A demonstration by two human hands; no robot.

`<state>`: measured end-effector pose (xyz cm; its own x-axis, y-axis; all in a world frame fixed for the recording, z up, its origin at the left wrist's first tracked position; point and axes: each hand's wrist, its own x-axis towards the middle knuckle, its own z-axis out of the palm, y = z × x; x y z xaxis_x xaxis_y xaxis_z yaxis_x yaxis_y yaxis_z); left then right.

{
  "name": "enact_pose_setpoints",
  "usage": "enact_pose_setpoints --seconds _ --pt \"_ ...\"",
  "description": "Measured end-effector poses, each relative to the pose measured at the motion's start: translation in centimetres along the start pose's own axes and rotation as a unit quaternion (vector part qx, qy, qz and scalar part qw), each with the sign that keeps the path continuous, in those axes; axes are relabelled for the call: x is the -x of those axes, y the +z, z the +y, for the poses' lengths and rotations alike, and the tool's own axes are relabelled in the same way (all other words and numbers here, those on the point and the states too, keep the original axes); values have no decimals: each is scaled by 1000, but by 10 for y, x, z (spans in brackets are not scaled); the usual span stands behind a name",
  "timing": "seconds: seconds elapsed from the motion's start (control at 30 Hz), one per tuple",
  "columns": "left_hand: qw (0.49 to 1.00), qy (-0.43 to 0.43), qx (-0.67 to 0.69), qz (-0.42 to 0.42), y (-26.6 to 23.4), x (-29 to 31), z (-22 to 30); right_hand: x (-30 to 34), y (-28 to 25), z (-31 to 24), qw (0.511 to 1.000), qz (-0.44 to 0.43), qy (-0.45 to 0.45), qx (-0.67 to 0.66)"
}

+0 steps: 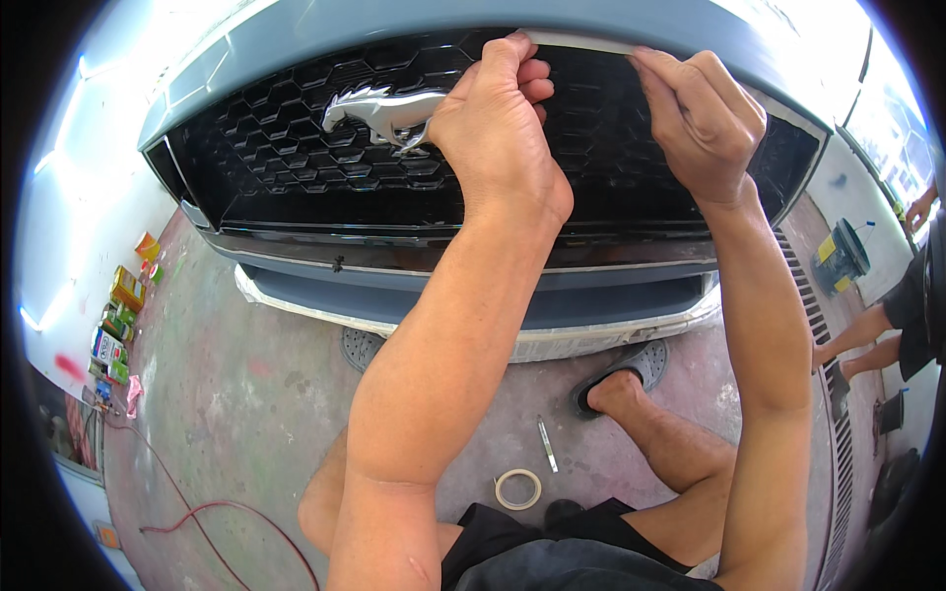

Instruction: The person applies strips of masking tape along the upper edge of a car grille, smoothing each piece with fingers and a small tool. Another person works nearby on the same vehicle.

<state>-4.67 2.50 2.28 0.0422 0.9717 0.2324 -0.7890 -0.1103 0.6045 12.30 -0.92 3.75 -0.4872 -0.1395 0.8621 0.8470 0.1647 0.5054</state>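
Observation:
A strip of pale masking tape point(583, 42) runs between my two hands along the upper edge of a black honeycomb grille point(286, 148). My left hand point(498, 123) pinches its left end between thumb and fingers, and the other fingers curl inward. With thumb and forefinger, my right hand point(705, 123) grips the right end near the grey bumper point(424, 22). Just left of my left wrist sits a chrome horse emblem point(384, 108), its rear part hidden behind that hand. Paler tape or film lines the lower bumper lip point(591, 340).
On the floor between my legs lie a tape roll point(518, 506) and a slim silvery tool point(547, 443). Several paint cans point(126, 288) line the left wall, near a red hose point(202, 507). A bucket point(841, 258), a floor grate point(840, 433) and another person point(892, 315) are at right.

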Motion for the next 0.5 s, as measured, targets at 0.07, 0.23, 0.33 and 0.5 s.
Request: enact_pose_setpoints --seconds 0.07,0.23,0.33,0.5 --pt "1000 2 0 -3 0 0 0 0 -1 -1 1000 -5 10 -4" --pt "1000 5 8 -16 -2 0 -2 1 0 0 1000 -1 5 -3" --pt "1000 3 9 -13 -1 -1 -1 1 -1 -1 1000 -5 8 0" --pt "1000 1 7 -13 -3 -1 0 1 -1 -2 1000 -7 9 -3"
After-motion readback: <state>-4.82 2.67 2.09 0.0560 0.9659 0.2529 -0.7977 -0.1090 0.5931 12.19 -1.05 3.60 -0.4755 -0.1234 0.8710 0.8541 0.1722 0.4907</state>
